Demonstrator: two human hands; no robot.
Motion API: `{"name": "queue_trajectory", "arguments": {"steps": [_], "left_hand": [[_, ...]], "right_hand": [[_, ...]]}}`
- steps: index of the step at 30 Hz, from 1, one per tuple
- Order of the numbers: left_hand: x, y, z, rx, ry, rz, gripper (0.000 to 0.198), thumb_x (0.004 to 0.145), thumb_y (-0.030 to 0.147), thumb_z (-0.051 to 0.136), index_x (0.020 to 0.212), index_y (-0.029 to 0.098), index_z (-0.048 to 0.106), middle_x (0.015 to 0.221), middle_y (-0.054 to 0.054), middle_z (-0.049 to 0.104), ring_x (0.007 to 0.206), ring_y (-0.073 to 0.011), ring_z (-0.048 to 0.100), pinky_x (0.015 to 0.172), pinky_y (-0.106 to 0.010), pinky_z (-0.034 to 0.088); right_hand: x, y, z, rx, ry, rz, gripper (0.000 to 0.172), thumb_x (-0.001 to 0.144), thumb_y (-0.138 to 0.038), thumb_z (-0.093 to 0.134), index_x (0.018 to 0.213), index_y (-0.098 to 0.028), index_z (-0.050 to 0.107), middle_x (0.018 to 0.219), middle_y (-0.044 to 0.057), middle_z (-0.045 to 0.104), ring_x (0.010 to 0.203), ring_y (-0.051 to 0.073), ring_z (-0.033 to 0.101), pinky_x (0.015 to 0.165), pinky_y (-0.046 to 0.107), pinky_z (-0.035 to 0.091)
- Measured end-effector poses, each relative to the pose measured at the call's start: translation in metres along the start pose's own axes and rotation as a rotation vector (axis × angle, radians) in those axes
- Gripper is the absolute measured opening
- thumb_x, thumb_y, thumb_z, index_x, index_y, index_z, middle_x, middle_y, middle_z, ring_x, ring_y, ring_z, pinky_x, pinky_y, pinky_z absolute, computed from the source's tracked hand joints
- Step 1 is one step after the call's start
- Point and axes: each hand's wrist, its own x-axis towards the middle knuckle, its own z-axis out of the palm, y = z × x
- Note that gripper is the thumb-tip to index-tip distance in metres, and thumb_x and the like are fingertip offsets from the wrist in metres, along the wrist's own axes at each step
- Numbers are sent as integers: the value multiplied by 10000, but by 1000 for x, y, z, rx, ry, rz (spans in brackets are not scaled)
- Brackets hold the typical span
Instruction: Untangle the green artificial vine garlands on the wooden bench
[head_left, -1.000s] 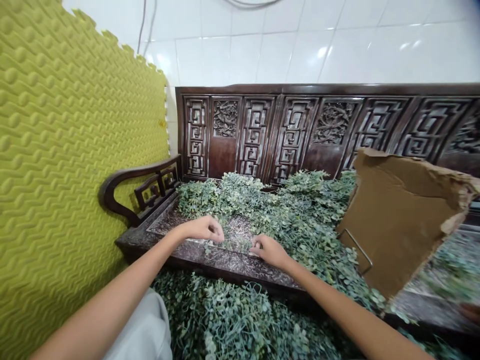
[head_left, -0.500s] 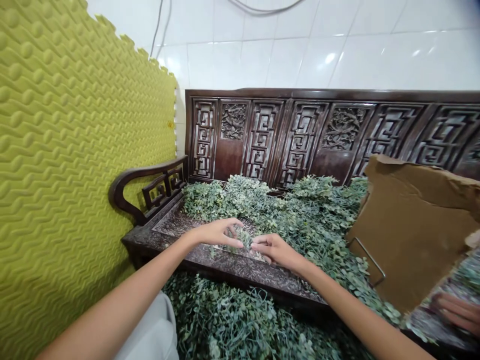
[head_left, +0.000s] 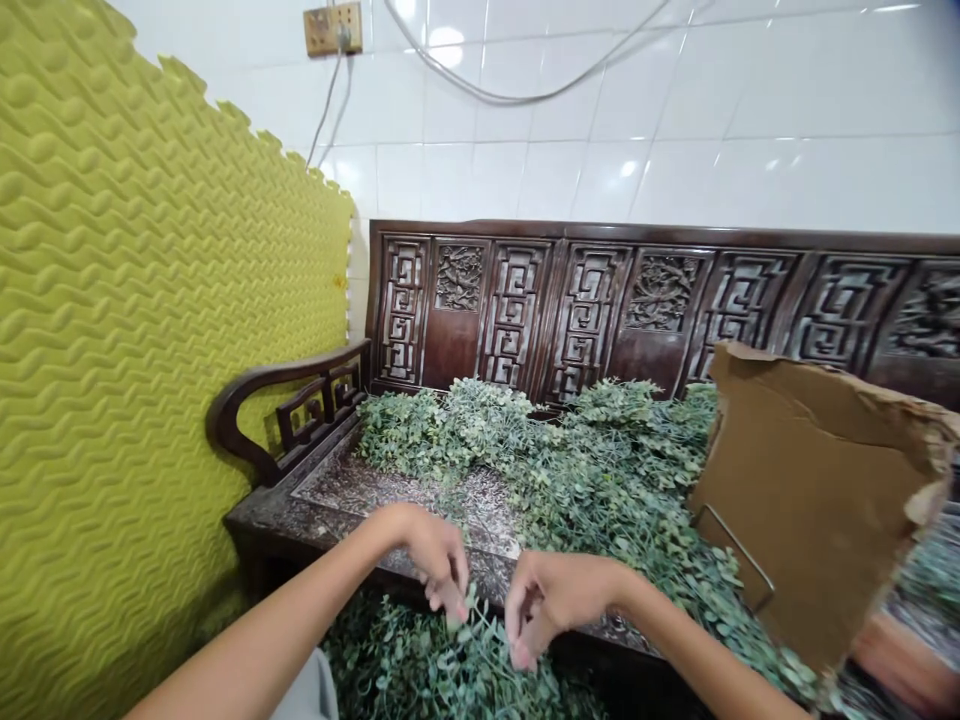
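Now both hands have come off the bench (head_left: 315, 520) seat and hang just in front of its edge. The left hand (head_left: 433, 553) and the right hand (head_left: 559, 598) each pinch an end of a small sprig (head_left: 480, 612), so it is picked up. More leaves (head_left: 607, 470) cover the bench, and a pile (head_left: 405, 675) lies under it. Cardboard (head_left: 810, 490) leans on the bench's right part. A green mat (head_left: 150, 330) stands left of it. Nothing blocks the hands.
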Motion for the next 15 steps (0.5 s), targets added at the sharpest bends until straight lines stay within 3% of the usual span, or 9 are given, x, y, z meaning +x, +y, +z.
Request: {"name": "queue_trajectory", "arguments": {"steps": [2, 3, 6, 8, 9, 11, 12, 13, 15], "left_hand": [[6, 4, 8, 2, -93, -38, 221, 581, 415, 808, 656, 222, 732, 579, 9, 666, 622, -176, 629, 541, -231, 442], [10, 6, 12, 16, -115, -44, 183, 574, 377, 806, 649, 226, 733, 585, 12, 671, 630, -179, 634, 539, -230, 443], [19, 14, 22, 69, -148, -60, 111, 581, 311, 780, 640, 236, 724, 599, 31, 674, 620, -165, 626, 543, -227, 433], [23, 19, 26, 103, -172, -70, 169, 574, 320, 789, 715, 249, 727, 626, 44, 677, 627, -157, 618, 557, -225, 429], [25, 21, 27, 121, -169, -75, 238, 556, 333, 805, 766, 254, 726, 628, 47, 673, 628, -158, 613, 561, -227, 428], [27, 21, 26, 148, -127, -93, 360, 522, 360, 834, 841, 249, 711, 597, 41, 655, 605, -166, 598, 555, -234, 423], [27, 20, 25, 151, -91, -107, 372, 526, 380, 836, 842, 237, 700, 569, 36, 639, 581, -168, 586, 545, -238, 418], [27, 18, 23, 148, -57, -116, 352, 551, 400, 825, 825, 226, 689, 551, 31, 626, 558, -166, 573, 534, -240, 411], [26, 14, 19, 147, -7, -124, 281, 630, 426, 778, 766, 210, 662, 554, 23, 617, 527, -154, 552, 521, -240, 399]], "right_hand": [[-1, 4, -3, -88, 38, 48, 154, 716, -251, 674, 806, -209, 792, 695, -23, 721, 621, 118, 629, 596, 203, 480], [-1, 6, -5, -164, 117, 72, 157, 721, -220, 650, 792, -204, 790, 692, -18, 722, 617, 127, 628, 579, 208, 473], [1, 14, -13, -479, 602, 152, 206, 745, -156, 587, 834, -200, 768, 852, 28, 745, 811, 195, 675, 728, 277, 502], [3, 21, -20, -691, 953, 239, 305, 810, -198, 554, 1071, -199, 712, 1189, 93, 673, 966, 241, 667, 816, 334, 497], [4, 25, -23, -774, 1072, 299, 397, 850, -243, 532, 1231, -193, 630, 1363, 133, 557, 993, 257, 663, 809, 351, 500], [3, 37, -30, -876, 1175, 441, 581, 901, -338, 498, 1449, -168, 404, 1537, 203, 312, 960, 273, 677, 735, 358, 508], [3, 44, -34, -889, 1185, 507, 644, 904, -371, 503, 1488, -159, 330, 1551, 223, 268, 945, 277, 682, 709, 353, 505], [2, 52, -37, -882, 1178, 557, 672, 893, -380, 527, 1490, -152, 321, 1534, 230, 299, 939, 281, 683, 699, 347, 498], [-1, 66, -43, -841, 1150, 601, 556, 858, -320, 576, 1378, -149, 482, 1399, 205, 489, 918, 277, 685, 705, 332, 481]]}}
